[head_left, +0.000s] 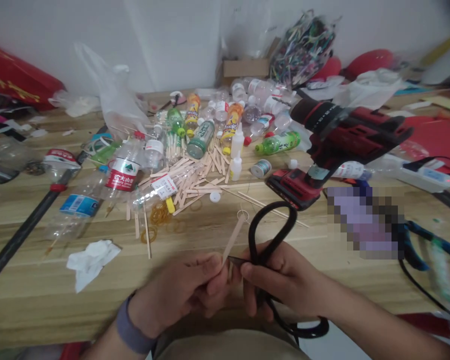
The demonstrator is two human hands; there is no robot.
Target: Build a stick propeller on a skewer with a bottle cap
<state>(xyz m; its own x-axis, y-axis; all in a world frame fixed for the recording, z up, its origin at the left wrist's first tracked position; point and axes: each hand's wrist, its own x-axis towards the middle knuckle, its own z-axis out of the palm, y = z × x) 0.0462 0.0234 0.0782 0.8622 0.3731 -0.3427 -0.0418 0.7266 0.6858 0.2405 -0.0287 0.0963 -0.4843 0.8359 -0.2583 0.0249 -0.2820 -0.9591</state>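
Note:
Close to the table's front edge, my left hand (198, 282) pinches a flat wooden craft stick (233, 237) that points up and away from me. My right hand (281, 277) is closed around a pair of scissors (273, 234) with large black loop handles. One loop stands up above the hand and the other hangs below it. The short dark blade meets the lower part of the stick beside my left fingertips; whether it cuts into the wood I cannot tell. Beyond the hands lies a heap of similar sticks (210, 167).
A red and black cordless drill (345, 130) stands right of the heap. Several plastic bottles (123, 167), rubber bands (159, 215), small glue bottles (236, 155) and a crumpled tissue (92, 262) lie about. Blue-handled pliers (416, 247) are at the right, a dark bar (26, 232) at the left.

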